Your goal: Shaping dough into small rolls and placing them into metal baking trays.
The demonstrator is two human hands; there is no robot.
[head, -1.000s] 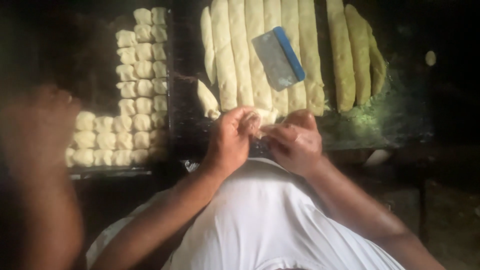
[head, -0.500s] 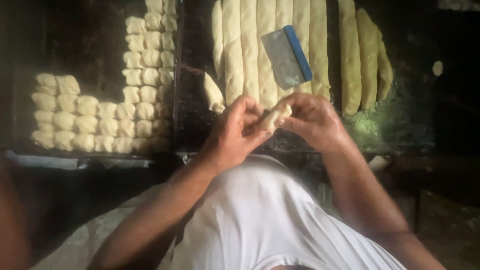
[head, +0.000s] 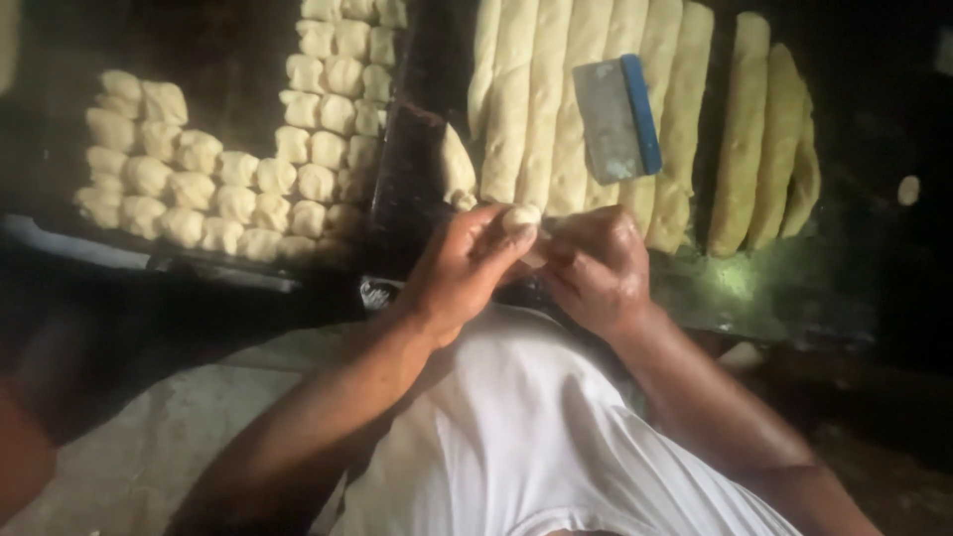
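Observation:
My left hand (head: 462,268) and my right hand (head: 594,270) meet at the near edge of a dark work surface, both pinching one small pale lump of dough (head: 520,217) between the fingertips. Just beyond the hands lie several long dough logs (head: 541,109) side by side. A metal scraper with a blue handle (head: 617,119) rests on top of the logs. A short cut stub of dough (head: 456,169) lies left of the logs, close to my left hand.
A dark tray (head: 238,99) at the left holds several rows of small shaped dough pieces (head: 238,194). More dough logs (head: 769,139) lie at the right. Another person's arm (head: 25,457) shows at the bottom left corner.
The view has shifted slightly. My hands stay together on the dough lump and have turned it, so the lump now sits at my left fingertips. The blurred arm at the left has dropped lower.

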